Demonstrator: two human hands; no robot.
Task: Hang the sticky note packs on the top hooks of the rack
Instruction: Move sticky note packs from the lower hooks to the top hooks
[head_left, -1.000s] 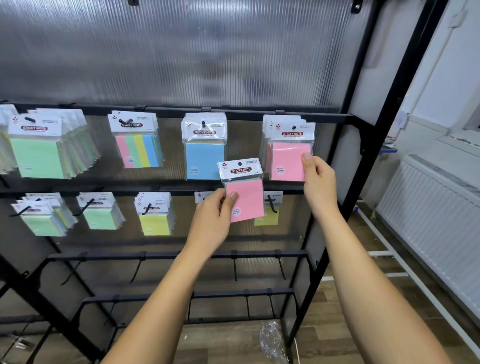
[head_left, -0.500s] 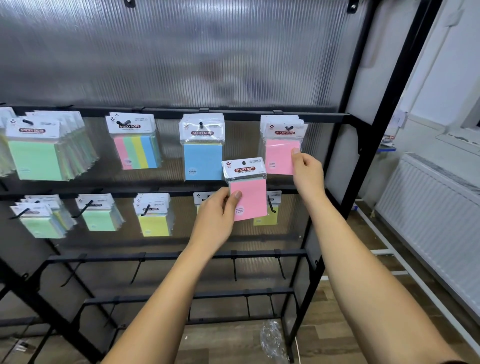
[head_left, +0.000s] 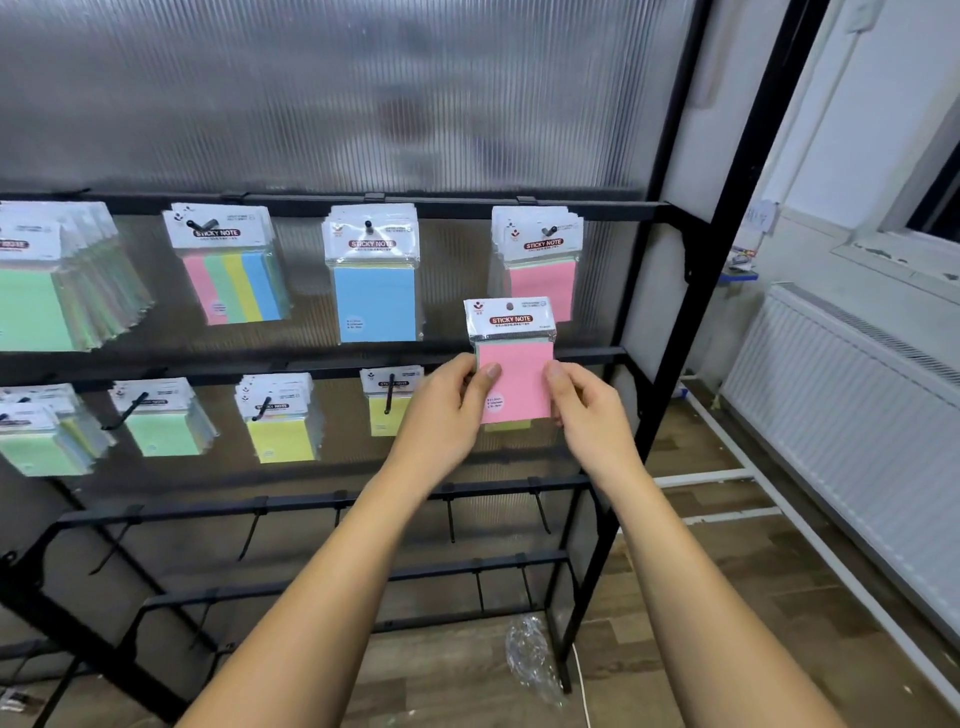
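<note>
Pink pack (head_left: 514, 364): upright, pinched at side edges by left hand (head_left: 447, 415) and right hand (head_left: 587, 410); hang hole up, directly below rightmost top hook (head_left: 549, 230), just short of it.

Held pack (head_left: 513, 358) — below hung packs (head_left: 537, 260)

The metal display rack (head_left: 670, 291) is black, backed by a grey ribbed translucent panel (head_left: 337, 93). Along its top rail hang a mint-green sticky note pack (head_left: 31, 306) at the left edge, a pack striped pink, green, yellow and blue (head_left: 234, 288), a sky-blue pack (head_left: 375, 304) and a pink pack (head_left: 543, 283) near the right post. The held pink pack (head_left: 514, 382) has a white header with a red label. Lower-rail packs (head_left: 280, 436) are green and yellow. The floor (head_left: 727, 597) is brown wood-grain; the ribbed radiator (head_left: 852, 415) is white.
</note>
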